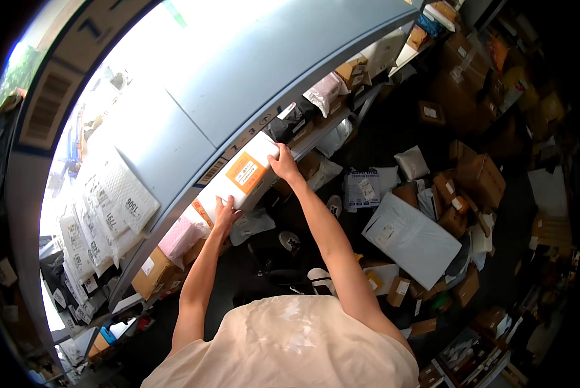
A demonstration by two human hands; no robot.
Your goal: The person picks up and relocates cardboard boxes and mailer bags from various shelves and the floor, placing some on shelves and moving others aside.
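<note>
A white box [217,190] with an orange label on its face is partly inside the shelf bay, just below the upper shelf's front edge. My right hand [284,164] grips its right end, fingers over the corner. Near the lower left part of the same box, my left hand [225,216] holds on with fingertips against the white face. The upper shelf hides the back of the box. Left of it lies a pink padded parcel [181,237], and to its right a black plastic parcel [286,125].
The blue-grey metal shelf [270,72] carries several white mailers [125,194] at its left end. A cardboard box [151,271] sits on the lower level. Behind me on the floor lie a large grey-wrapped parcel [416,240], a Deppon Express bag [360,186] and several cartons [481,179].
</note>
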